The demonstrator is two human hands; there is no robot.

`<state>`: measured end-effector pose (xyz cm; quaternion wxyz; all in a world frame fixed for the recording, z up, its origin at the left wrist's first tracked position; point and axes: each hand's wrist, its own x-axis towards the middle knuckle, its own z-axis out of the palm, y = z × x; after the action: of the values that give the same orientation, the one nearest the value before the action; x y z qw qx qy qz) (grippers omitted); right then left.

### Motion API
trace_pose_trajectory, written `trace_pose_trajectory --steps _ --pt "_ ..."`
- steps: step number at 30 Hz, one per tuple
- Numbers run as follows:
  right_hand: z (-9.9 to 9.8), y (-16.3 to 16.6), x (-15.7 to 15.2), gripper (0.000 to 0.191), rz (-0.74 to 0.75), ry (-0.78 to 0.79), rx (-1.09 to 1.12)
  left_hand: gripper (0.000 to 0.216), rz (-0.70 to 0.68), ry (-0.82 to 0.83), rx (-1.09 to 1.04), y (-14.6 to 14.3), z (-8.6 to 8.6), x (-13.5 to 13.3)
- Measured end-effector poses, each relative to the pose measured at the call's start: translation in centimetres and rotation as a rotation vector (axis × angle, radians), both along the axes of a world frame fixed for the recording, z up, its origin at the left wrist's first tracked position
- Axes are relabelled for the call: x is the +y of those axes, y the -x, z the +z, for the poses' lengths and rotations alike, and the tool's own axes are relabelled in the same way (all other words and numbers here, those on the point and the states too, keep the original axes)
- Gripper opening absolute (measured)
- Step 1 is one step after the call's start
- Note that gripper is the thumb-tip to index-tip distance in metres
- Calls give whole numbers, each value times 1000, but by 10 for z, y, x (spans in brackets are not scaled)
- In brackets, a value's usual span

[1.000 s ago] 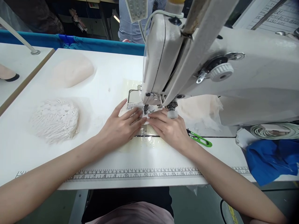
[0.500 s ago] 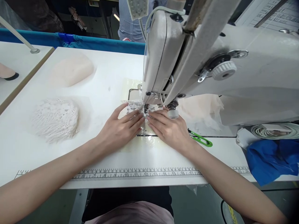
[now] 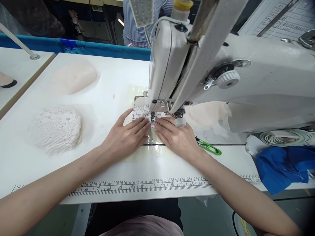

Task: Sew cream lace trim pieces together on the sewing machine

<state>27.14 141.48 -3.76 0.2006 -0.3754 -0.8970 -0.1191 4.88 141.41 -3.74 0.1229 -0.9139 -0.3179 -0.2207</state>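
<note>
White lace [image 3: 139, 113] lies under the presser foot [image 3: 152, 116] of a white sewing machine [image 3: 162, 62]. My left hand [image 3: 128, 132] rests flat on the lace just left of the foot, fingers stretched toward it. From the other side my right hand [image 3: 174, 134] presses on the lace, its fingers extended and close to the foot. Both sets of fingertips nearly meet in front of the needle area. Some of the lace is hidden under the hands and the machine head.
A pile of white lace [image 3: 57, 129] and a pale beige fabric piece [image 3: 75, 77] lie at left. Beige fabric [image 3: 209, 114] sits beneath the machine arm. Green thread snips [image 3: 209, 146] lie by my right wrist. Blue cloth [image 3: 283, 167] is at right. A ruler strip [image 3: 152, 186] runs along the front edge.
More of the lace shows behind the foot, apparently shifted slightly away from me. The camera view has moved a little. Both hands keep nearly the same place beside the foot.
</note>
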Motion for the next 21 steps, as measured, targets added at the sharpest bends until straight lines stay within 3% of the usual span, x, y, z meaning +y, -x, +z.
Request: trace_pose_trajectory --steps 5,21 --pt "-1 1 1 26 -9 -44 -19 34 10 64 -29 2 -2 1" --pt "-1 -1 5 33 -37 52 -21 39 35 97 -26 1 -3 4"
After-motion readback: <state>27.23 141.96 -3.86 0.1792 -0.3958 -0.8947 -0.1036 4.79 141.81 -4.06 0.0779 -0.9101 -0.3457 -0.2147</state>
